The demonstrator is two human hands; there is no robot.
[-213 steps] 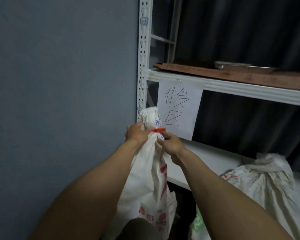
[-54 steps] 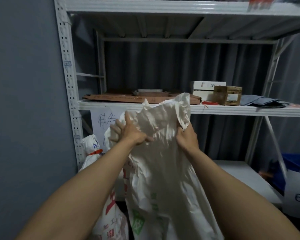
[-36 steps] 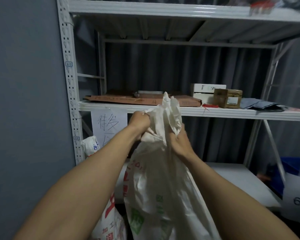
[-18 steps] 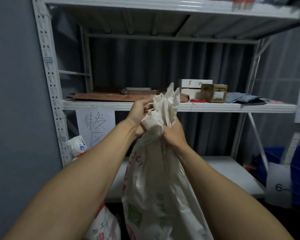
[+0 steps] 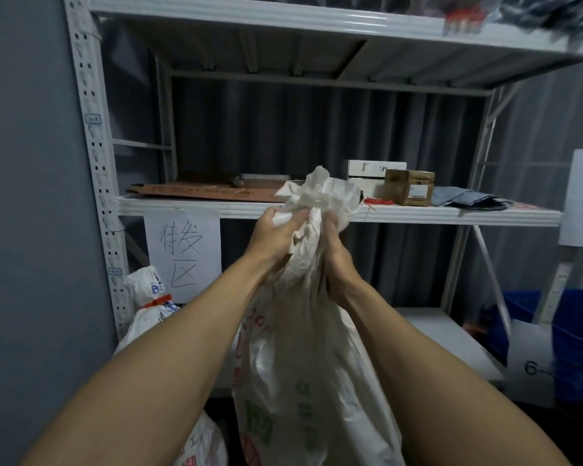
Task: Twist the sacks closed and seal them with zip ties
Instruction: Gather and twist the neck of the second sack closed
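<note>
A white metal rack (image 5: pixel 95 163) fills the view, and everything here is placed from it. In front of the rack's middle shelf a person holds up a tall white sack (image 5: pixel 303 364). Its body hangs past the lower shelf and out of the bottom of the frame. It is probably lifted so its own weight pulls the cloth straight and the neck narrows for twisting. The sack looks like woven plastic, creased and limp, with faded red and green print on its side. Its mouth flares in a crumpled tuft just above the hands, level with the middle shelf edge. No tie is on it yet.

At the rack's lower left corner stands a tied sack (image 5: pixel 148 317), its neck cinched by an orange tie (image 5: pixel 157 301) — a fair picture of the finished state. A paper sign (image 5: pixel 182 253) with handwritten characters hangs from the middle shelf, just right of that sack.

The left hand (image 5: pixel 276 237) grips the neck high, fingers curled tight into the gathered cloth. The right hand (image 5: pixel 337 260) clamps the neck just below, fingers wrapped round it and mostly hidden — one hand to hold, one to turn, I judge. Red spare ties (image 5: pixel 377 200) lie on the middle shelf just behind the tuft, close by for sealing.
</note>
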